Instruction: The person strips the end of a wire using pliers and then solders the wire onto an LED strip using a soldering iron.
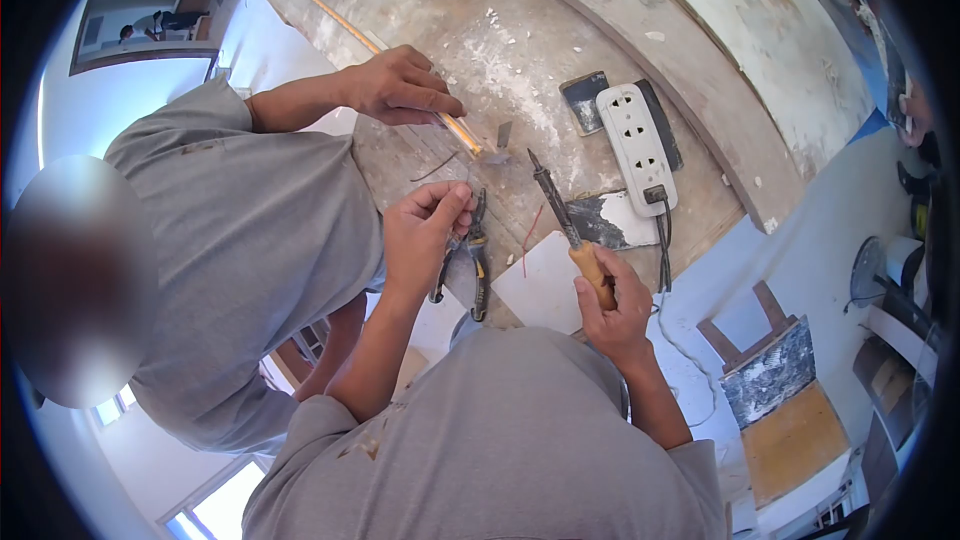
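My right hand (618, 312) is wrapped round the wooden handle of a soldering iron (566, 218), whose dark tip points up and away over the table. My left hand (428, 230) is closed in a pinch near the table's edge; whatever lies between its fingertips is too small to make out. Right beside those fingers lie pliers (479, 265) with dark and yellow handles. Just beyond, a co-worker's hand (405, 88) presses on a long, thin yellow-orange strip (458, 132), its near end close to the iron's tip.
A white power strip (637, 145) with a black plug stands right of the iron, among dark pads. Thin wire pieces (532, 240) and a white sheet (541, 285) lie near the front edge. Long boards (690, 70) line the right side. The co-worker (250, 240) stands at left.
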The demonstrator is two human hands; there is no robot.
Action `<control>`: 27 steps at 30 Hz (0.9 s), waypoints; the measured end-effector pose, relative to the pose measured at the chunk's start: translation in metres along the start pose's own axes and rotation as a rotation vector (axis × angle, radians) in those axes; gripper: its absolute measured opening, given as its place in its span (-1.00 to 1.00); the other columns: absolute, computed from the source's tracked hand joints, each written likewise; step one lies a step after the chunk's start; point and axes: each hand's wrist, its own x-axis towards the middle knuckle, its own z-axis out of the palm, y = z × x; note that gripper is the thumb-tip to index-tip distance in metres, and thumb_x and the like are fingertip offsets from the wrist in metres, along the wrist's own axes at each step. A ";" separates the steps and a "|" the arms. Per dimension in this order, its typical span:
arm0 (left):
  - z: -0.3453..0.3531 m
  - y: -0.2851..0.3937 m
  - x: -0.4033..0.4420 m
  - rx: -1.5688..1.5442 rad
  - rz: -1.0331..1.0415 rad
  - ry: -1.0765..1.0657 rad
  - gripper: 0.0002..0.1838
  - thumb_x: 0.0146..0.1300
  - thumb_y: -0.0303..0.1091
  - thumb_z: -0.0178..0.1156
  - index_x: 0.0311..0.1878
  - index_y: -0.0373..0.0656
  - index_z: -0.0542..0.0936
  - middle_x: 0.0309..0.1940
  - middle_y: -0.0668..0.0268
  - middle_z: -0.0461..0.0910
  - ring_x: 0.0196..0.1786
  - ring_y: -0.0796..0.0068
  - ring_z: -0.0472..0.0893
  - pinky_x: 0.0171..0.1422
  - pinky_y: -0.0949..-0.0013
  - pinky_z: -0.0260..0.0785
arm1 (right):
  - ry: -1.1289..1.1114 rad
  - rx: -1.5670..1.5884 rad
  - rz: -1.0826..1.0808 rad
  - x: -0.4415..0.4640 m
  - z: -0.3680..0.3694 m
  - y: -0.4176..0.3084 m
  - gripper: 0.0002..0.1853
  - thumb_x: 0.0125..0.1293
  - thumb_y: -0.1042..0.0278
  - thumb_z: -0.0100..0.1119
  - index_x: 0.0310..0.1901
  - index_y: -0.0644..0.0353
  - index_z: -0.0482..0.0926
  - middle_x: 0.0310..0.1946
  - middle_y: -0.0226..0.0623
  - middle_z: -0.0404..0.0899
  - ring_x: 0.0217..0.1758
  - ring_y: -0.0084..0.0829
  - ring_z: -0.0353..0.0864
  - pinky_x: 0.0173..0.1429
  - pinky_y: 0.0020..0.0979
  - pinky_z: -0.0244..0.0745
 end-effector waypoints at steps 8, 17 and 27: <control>-0.002 -0.003 0.009 -0.114 0.024 -0.069 -0.79 0.39 -0.39 0.18 -0.11 -0.39 0.60 -0.34 0.27 0.61 -0.38 0.59 0.55 -0.23 0.53 0.44 | 0.002 0.003 -0.005 -0.001 0.000 0.002 -0.55 0.14 0.51 0.35 0.09 0.34 0.51 -0.15 -0.01 0.64 -0.25 -0.19 0.67 -0.17 -0.36 0.56; -0.001 0.000 0.003 -0.054 0.053 -0.099 -0.79 0.42 -0.38 0.15 -0.11 -0.37 0.59 -0.36 0.32 0.59 -0.39 0.63 0.52 -0.26 0.58 0.39 | -0.003 0.001 0.007 0.001 0.000 -0.002 -0.57 0.16 0.50 0.35 0.08 0.32 0.51 -0.25 -0.09 0.63 -0.33 -0.28 0.64 -0.23 -0.38 0.54; -0.029 -0.055 0.010 0.727 0.400 0.194 -0.76 0.26 -0.32 0.29 -0.13 -0.31 0.66 -0.32 0.15 0.65 -0.33 0.33 0.61 -0.13 0.32 0.46 | 0.039 0.036 0.238 -0.002 -0.005 -0.015 -0.81 0.27 0.43 0.28 -0.13 0.26 0.53 -0.58 -0.39 0.51 -0.57 -0.58 0.45 -0.43 -0.51 0.37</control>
